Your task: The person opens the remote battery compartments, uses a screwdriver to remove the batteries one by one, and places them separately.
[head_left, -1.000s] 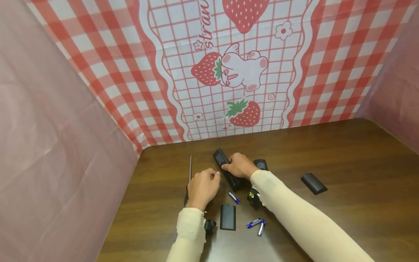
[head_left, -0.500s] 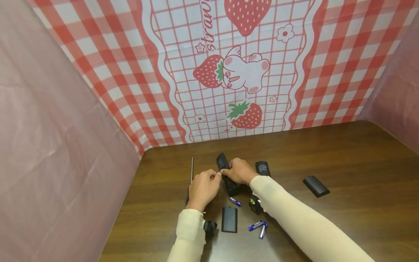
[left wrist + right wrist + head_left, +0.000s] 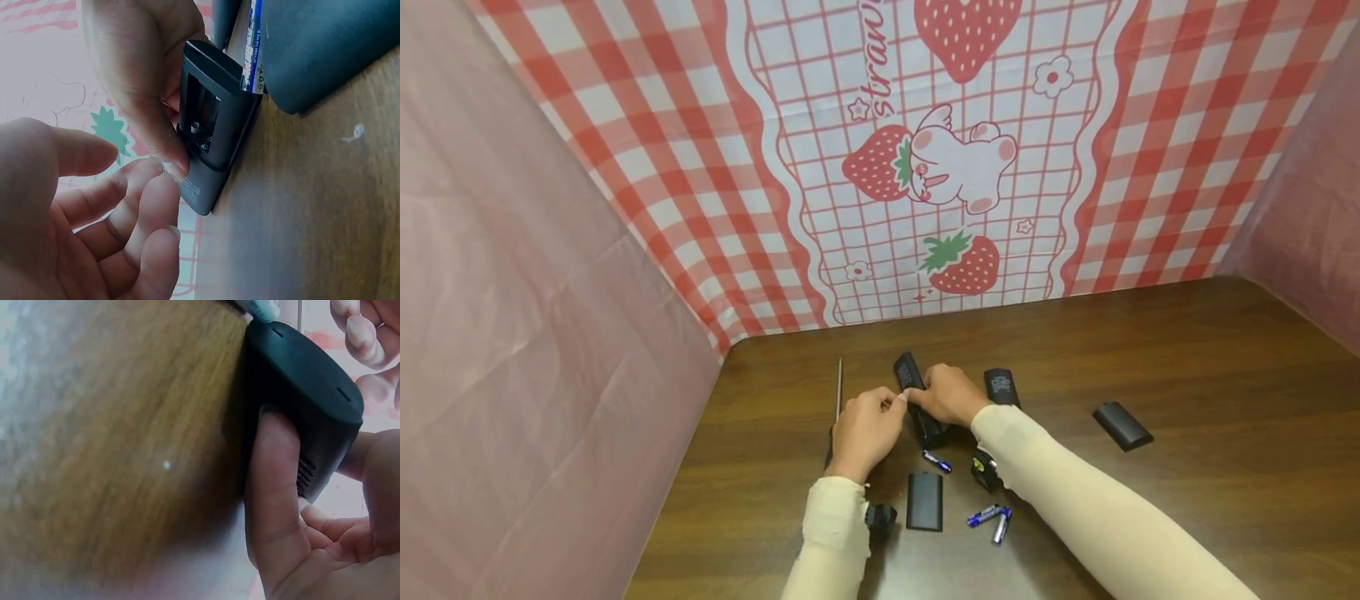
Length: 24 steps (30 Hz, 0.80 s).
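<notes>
A black remote control [image 3: 929, 423] is tilted on its long edge, gripped by my right hand [image 3: 953, 393]. Bare springs show in its uncovered battery compartment [image 3: 203, 128] in the left wrist view. My right thumb lies along the compartment side, and a finger [image 3: 275, 462] presses the opposite face. Beside the remote, my left hand [image 3: 867, 429] has loosely bent fingers with nothing between them. Its fingertips [image 3: 164, 187] are right at my right thumb tip. One blue-and-silver battery [image 3: 937, 461] lies on the table by the remote's near end.
Nearer me lie a black cover [image 3: 925, 502] and two batteries [image 3: 992, 520]. Another remote [image 3: 1002, 387] is partly behind my right wrist. A second black cover [image 3: 1122, 425] lies to the right. A screwdriver [image 3: 839, 392] sits partly under my left hand. A patterned cloth [image 3: 955, 208] hangs behind.
My right hand has tipped the remote further onto its edge, and its thumb has come down to my left fingertips. My left hand has barely moved. The head view has shifted slightly.
</notes>
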Motion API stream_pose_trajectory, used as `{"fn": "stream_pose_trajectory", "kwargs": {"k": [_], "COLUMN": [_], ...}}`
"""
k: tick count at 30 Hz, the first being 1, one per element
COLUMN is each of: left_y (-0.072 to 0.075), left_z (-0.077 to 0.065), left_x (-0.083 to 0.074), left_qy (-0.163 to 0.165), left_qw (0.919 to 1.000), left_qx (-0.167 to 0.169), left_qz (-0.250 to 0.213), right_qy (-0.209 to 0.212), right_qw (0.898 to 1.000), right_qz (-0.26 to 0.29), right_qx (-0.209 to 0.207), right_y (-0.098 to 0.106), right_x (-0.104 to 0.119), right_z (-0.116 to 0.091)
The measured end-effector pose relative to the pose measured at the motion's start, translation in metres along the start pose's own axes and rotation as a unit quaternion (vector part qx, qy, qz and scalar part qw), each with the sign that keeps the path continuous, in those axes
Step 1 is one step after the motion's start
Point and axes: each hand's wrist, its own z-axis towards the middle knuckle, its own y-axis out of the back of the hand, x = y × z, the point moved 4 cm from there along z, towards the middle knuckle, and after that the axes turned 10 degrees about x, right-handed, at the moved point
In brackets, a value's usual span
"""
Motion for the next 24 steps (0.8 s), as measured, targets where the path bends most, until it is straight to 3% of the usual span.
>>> {"fn": "stream_pose_trajectory", "kwargs": {"k": [10, 24], "left_y": [-0.0055, -0.0078], "left_z": [0.0017, 0.0003], "left_x": [-0.0060, -0.0044], "left_qy": [-0.004, -0.005], "left_qw": [0.9996, 0.9992], "left_qx": [0.026, 0.036], "left_qz": [0.009, 0.017], "right_qy": [-0.023, -0.057], "right_qw": [0.998, 0.994], "right_qz": [-0.047, -0.090], "right_qx": [-0.024, 0.003], "right_y": [0.0036, 0.0066], "right_x": [-0.0026, -0.0018], "right_z": [-0.0016, -0.0077]}}
